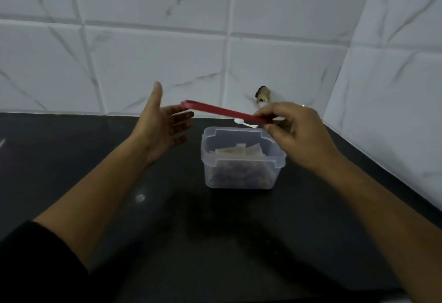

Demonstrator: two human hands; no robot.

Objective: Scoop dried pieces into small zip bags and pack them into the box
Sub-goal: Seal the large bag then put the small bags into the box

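Now | right grip [294, 130] pinches red lid [222, 112] (edge-on) above box [244, 160] | left grip [162, 128] splayed, palm facing lid

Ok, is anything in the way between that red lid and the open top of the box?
Nothing visible is. The right hand pinches the red lid by one end above the box, whose top is open. The zip bags sit below its rim, and the white spoon lies on the counter behind it.
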